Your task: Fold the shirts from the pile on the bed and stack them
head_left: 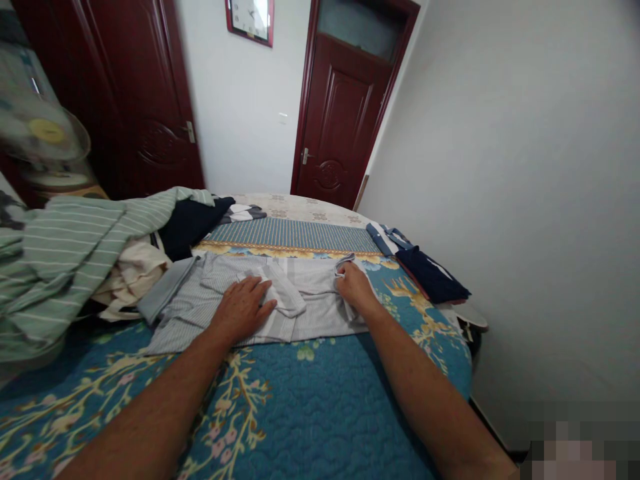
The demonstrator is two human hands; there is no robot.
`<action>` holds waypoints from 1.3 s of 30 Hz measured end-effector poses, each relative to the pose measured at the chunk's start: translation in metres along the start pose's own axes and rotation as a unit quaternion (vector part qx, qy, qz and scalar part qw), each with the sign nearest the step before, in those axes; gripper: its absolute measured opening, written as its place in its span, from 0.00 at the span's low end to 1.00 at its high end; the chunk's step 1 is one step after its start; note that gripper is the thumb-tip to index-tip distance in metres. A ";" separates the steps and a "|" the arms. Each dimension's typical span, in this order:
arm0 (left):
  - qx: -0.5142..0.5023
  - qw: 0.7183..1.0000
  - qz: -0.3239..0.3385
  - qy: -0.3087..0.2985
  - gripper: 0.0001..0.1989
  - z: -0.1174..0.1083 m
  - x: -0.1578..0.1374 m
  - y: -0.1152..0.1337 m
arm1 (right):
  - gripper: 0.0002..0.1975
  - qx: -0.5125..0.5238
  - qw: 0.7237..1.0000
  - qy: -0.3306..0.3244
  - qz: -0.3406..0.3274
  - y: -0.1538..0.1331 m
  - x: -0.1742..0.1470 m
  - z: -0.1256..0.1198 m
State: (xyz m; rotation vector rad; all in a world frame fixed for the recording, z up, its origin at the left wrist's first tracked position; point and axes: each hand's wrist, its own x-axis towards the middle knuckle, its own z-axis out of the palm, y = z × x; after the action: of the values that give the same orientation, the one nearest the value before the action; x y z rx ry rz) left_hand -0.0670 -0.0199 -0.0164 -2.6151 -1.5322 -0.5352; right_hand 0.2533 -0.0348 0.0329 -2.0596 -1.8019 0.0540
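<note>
A grey-and-white striped shirt (315, 307) lies folded into a long strip across the bed, its plain grey collar (167, 290) at the left end. My left hand (243, 308) rests flat on the shirt near its middle, fingers spread, beside a sleeve cuff (285, 293) that lies folded over the front. At the right end my right hand (354, 285) is closed around the shirt's hem, and a bunched edge of cloth sticks up above the fingers.
A heap of clothes with a green striped garment (75, 247) stands at the left, by a dark navy garment (193, 227). Folded clothes (433, 277) lie along the right edge of the bed (320, 400), near the wall. A fan (45, 133) stands at far left.
</note>
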 end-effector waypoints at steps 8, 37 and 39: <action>-0.010 1.000 -0.007 -0.003 0.27 -0.004 -0.002 0.004 | 0.16 -0.030 0.998 -0.056 -0.005 -0.049 0.006 0.030; -0.103 0.978 0.163 0.078 0.33 -0.015 -0.004 0.049 | 0.24 0.005 0.994 -0.015 -0.104 -0.044 -0.044 0.016; -0.101 0.974 0.198 0.037 0.34 -0.015 -0.007 0.070 | 0.24 -0.040 0.994 -0.001 -0.104 -0.031 -0.056 0.013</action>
State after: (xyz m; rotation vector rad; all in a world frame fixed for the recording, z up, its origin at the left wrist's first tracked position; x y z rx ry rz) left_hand -0.0139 -0.0645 0.0034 -2.9031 -0.9358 -0.7702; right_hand 0.2108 -0.0818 0.0180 -1.9122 -2.0415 -0.0761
